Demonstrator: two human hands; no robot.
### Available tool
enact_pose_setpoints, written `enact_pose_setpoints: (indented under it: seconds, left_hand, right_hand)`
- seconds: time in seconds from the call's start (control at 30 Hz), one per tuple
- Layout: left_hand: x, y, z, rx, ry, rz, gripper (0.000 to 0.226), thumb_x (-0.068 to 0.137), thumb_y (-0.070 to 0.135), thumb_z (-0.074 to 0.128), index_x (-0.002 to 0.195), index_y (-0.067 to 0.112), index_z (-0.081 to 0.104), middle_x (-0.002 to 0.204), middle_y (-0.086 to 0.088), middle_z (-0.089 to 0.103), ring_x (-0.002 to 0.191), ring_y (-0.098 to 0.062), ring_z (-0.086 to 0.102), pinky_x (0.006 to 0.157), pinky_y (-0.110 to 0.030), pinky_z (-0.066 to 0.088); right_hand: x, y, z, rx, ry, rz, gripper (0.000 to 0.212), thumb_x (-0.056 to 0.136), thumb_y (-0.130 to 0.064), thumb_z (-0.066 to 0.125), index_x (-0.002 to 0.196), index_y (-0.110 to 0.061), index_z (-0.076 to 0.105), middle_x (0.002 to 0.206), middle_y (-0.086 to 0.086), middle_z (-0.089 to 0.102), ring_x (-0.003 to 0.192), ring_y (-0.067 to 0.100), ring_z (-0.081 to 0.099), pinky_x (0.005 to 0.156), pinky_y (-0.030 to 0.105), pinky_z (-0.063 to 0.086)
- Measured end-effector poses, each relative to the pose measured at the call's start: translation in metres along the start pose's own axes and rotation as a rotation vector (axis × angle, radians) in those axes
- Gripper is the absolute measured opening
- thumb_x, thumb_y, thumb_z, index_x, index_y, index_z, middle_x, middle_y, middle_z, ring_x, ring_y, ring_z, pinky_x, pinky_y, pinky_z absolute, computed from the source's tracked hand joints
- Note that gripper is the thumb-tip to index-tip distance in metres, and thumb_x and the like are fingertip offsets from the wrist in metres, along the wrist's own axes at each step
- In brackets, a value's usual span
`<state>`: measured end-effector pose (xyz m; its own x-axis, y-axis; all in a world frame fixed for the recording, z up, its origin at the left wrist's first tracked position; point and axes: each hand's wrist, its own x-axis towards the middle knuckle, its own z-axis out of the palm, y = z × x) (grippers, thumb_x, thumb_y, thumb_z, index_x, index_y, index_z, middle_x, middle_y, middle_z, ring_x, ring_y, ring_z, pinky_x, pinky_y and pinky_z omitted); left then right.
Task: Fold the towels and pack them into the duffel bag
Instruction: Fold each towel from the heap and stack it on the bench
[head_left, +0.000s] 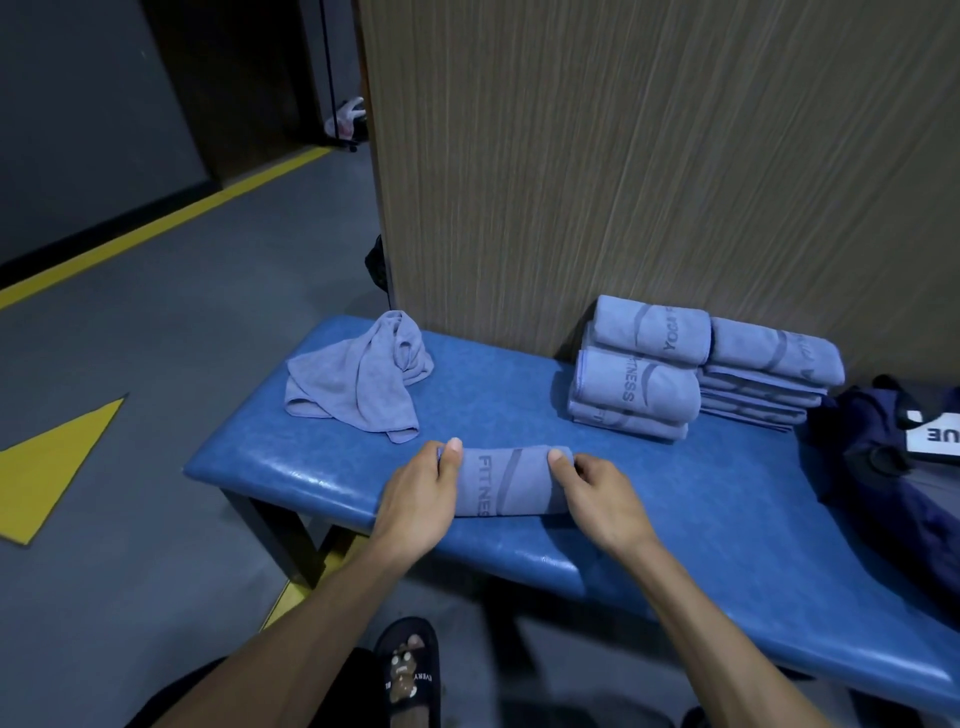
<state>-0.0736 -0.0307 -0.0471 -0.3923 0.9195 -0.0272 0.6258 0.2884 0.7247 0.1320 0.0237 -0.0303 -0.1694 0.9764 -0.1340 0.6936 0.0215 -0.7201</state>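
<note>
Folded towel (506, 480), blue-grey, printed "FITNESS", lying near the front edge of the bench (701, 499). Gripped at both ends: left hand (421, 499) at the 9 o'clock end, thumb on top and fingers curled round the edge; right hand (597, 493) at the 3 o'clock end, thumb pressed on top, fingers tucked at the side. Hands apart, the towel between them. At 11 o'clock from the hands, a crumpled towel (358, 376), unfolded. At 1 o'clock, two stacks of folded towels (639, 374) side by side against the wood-grain wall panel (649, 156). At 3 o'clock, at the bench's far right end, the dark navy duffel bag (883, 441) bearing a white label. Below, at 6 o'clock, a foot in a black slipper (408, 670) on the grey floor.
</note>
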Motion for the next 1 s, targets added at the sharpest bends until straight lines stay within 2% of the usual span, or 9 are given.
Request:
enact_pose_setpoints:
  seconds: [0.1, 0.2, 0.4, 0.6, 0.7, 0.8, 0.87, 0.93, 1.0]
  left_hand:
    - [0.002, 0.008, 0.002, 0.101, 0.038, 0.012, 0.041, 0.106, 0.049, 0.027, 0.08, 0.021, 0.042, 0.086, -0.007, 0.061, 0.094, -0.038, 0.058, 0.08, -0.044, 0.043]
    - [0.008, 0.011, 0.003, 0.19, 0.062, 0.017, 0.039, 0.107, 0.047, 0.028, 0.098, 0.015, 0.05, 0.103, -0.012, 0.067, 0.1, -0.04, 0.06, 0.076, -0.04, 0.039]
    - [0.019, 0.01, 0.0, 0.203, 0.058, -0.011, 0.044, 0.102, 0.055, 0.036, 0.084, 0.017, 0.051, 0.084, -0.004, 0.063, 0.086, -0.036, 0.06, 0.078, -0.044, 0.05]
    - [0.028, 0.004, -0.006, 0.371, 0.076, -0.003, 0.047, 0.099, 0.062, 0.037, 0.082, 0.021, 0.053, 0.085, 0.002, 0.061, 0.087, -0.029, 0.061, 0.07, -0.036, 0.042]
    - [0.032, -0.001, -0.004, 0.29, 0.091, 0.18, 0.03, 0.101, 0.051, 0.045, 0.095, 0.028, 0.063, 0.097, 0.008, 0.053, 0.098, -0.02, 0.055, 0.072, -0.036, 0.045]
    - [0.035, -0.002, -0.008, 0.222, 0.109, 0.485, 0.029, 0.1, 0.047, 0.049, 0.111, 0.03, 0.069, 0.112, 0.014, 0.055, 0.108, -0.015, 0.051, 0.088, -0.037, 0.048]
    - [0.031, 0.004, -0.013, 0.322, -0.01, 0.648, 0.05, 0.093, 0.062, 0.045, 0.127, 0.031, 0.064, 0.127, 0.014, 0.056, 0.118, -0.015, 0.051, 0.1, -0.037, 0.041]
    - [0.023, 0.008, -0.014, 0.534, -0.222, 0.685, 0.081, 0.083, 0.075, 0.042, 0.15, 0.029, 0.043, 0.143, 0.01, 0.049, 0.13, -0.017, 0.045, 0.11, -0.036, 0.032]
    - [0.019, 0.007, -0.011, 0.669, -0.297, 0.652, 0.089, 0.084, 0.064, 0.048, 0.16, 0.027, 0.02, 0.153, 0.007, 0.038, 0.137, -0.019, 0.038, 0.113, -0.035, 0.028]
  right_hand:
    - [0.005, -0.006, 0.005, -0.039, 0.065, 0.063, 0.054, 0.1, -0.055, 0.043, 0.062, -0.017, 0.042, 0.067, 0.001, 0.052, 0.079, 0.029, 0.055, 0.067, 0.037, 0.039]
    - [0.009, -0.01, 0.009, -0.083, 0.119, 0.114, 0.055, 0.096, -0.063, 0.042, 0.063, -0.019, 0.045, 0.075, 0.006, 0.064, 0.087, 0.033, 0.06, 0.07, 0.038, 0.044]
    - [0.019, -0.012, 0.011, -0.146, 0.127, 0.176, 0.052, 0.091, -0.066, 0.043, 0.068, -0.02, 0.051, 0.095, 0.01, 0.071, 0.098, 0.036, 0.062, 0.079, 0.038, 0.048]
    - [0.02, -0.015, 0.01, -0.23, 0.135, 0.167, 0.042, 0.093, -0.064, 0.046, 0.101, -0.025, 0.061, 0.111, 0.01, 0.069, 0.109, 0.036, 0.06, 0.082, 0.038, 0.041]
    - [0.016, -0.016, 0.013, -0.255, 0.148, 0.086, 0.036, 0.097, -0.058, 0.045, 0.116, -0.03, 0.056, 0.118, 0.004, 0.061, 0.111, 0.035, 0.058, 0.088, 0.041, 0.042]
    - [0.016, -0.014, 0.015, -0.267, 0.11, 0.026, 0.028, 0.1, -0.05, 0.042, 0.114, -0.034, 0.06, 0.113, 0.002, 0.053, 0.106, 0.037, 0.059, 0.088, 0.043, 0.046]
    - [0.018, -0.012, 0.013, -0.28, 0.092, 0.023, 0.027, 0.101, -0.048, 0.041, 0.109, -0.033, 0.062, 0.11, 0.003, 0.052, 0.103, 0.038, 0.059, 0.086, 0.043, 0.047]
    - [0.02, -0.011, 0.012, -0.287, 0.084, 0.019, 0.028, 0.101, -0.048, 0.042, 0.109, -0.032, 0.063, 0.11, 0.004, 0.053, 0.103, 0.037, 0.059, 0.086, 0.042, 0.047]
    - [0.02, -0.011, 0.012, -0.3, 0.081, 0.01, 0.029, 0.101, -0.048, 0.041, 0.109, -0.032, 0.063, 0.11, 0.003, 0.053, 0.103, 0.036, 0.059, 0.085, 0.042, 0.047]
